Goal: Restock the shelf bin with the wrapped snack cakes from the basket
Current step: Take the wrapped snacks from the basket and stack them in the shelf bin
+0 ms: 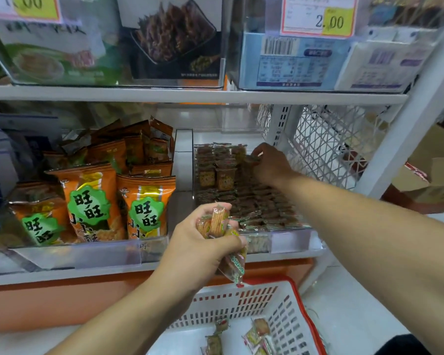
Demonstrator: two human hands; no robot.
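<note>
low by the floor, basket (287, 311): white with a red rim, just under the left hand; four or five loose cakes (260, 327) on its bottom, lower edge cut off, so count unsure.
left hand (203, 242): fingers curled round a bunch (217, 221) of wrapped cakes, three or four by the look, one wrapper tail dangling toward the basket; held in front of the bin's front lip, not yet over it.
bin (290, 240): clear plastic tray on the middle shelf, right of the orange bags; rows of cakes lying flat across most of it, too many and too blurred to count, and a few stood upright at the back left.
right hand (269, 162): reaches to the bin's back right corner, fingertips pinching or pressing one cake (251, 158) there; grip partly hidden by the knuckles, cannot tell if closed round it.
orange bags (146, 208): three at the front of the neighbouring bin, more stacked behind.
price tags (321, 15): two, on the upper shelf.
step: mid-restock, seemingly setting one cake into the back row while the spare bunch waits.
next: probably free the right hand, take another cake from the left bunch, lay it in line with the row; afterwards reach down for the ones left in the basket.
</note>
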